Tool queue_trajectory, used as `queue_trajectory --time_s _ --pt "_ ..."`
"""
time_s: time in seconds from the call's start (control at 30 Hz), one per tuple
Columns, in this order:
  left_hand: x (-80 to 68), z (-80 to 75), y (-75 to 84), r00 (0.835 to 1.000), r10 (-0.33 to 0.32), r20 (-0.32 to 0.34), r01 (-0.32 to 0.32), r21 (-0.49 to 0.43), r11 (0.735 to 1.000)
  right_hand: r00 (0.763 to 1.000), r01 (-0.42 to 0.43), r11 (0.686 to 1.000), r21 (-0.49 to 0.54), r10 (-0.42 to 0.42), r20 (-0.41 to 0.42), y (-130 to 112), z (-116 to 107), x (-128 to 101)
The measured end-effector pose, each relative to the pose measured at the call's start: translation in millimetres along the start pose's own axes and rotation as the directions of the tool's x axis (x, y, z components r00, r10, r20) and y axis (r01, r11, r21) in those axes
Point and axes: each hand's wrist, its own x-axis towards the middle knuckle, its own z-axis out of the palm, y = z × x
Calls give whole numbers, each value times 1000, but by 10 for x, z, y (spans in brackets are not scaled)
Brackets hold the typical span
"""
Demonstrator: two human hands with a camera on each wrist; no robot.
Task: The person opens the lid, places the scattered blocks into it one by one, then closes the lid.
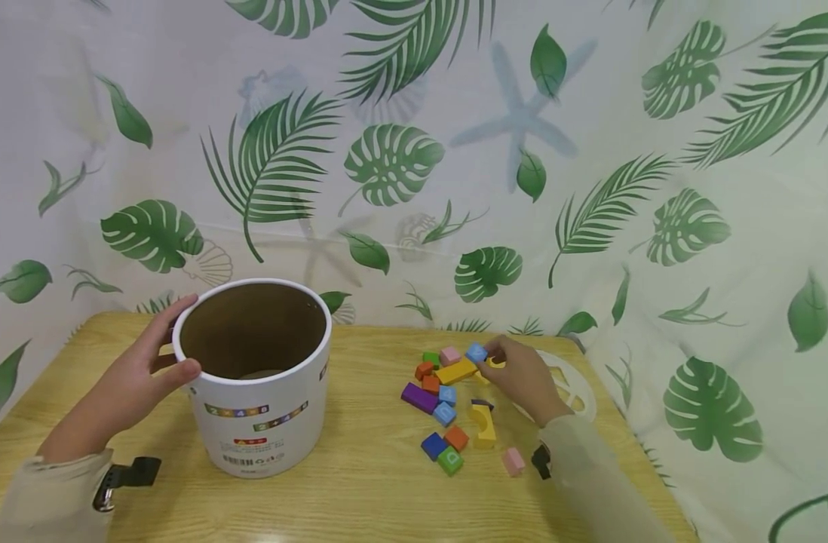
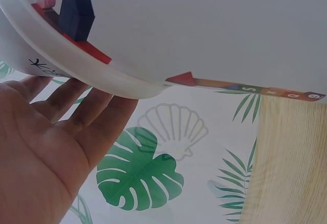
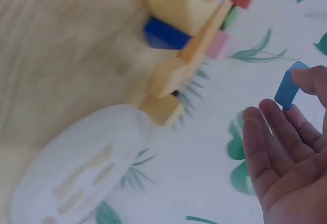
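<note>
while left hand [image 1: 132,373], fingers spread, rested against white bucket [image 1: 261,396], right hand [image 1: 522,377] pinched one blue block [image 3: 288,88]; steady, light pressure seemed best suited.

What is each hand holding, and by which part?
Left hand: white cylindrical bucket, by its rim. Right hand: small blue rectangular block, pinched at one side.

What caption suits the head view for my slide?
Left grip on a white bucket; right grip on a blue block beside colorful blocks.
</note>
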Motion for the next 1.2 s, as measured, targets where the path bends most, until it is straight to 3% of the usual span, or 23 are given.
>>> queue_trajectory --time_s 0.43,0.73,1.2 --pt "21 0 46 1000 -5 4 5 -5 1000 991 121 989 90 -115 -66 -414 -180 -16" --pt "14 0 9 1000 6 0 -6 -11 1000 978 202 955 218 -187 -88 -871 -264 69" --pt "-7 -10 35 1000 12 5 -12 -23 1000 973 232 930 286 -218 -80 -1293 -208 161"
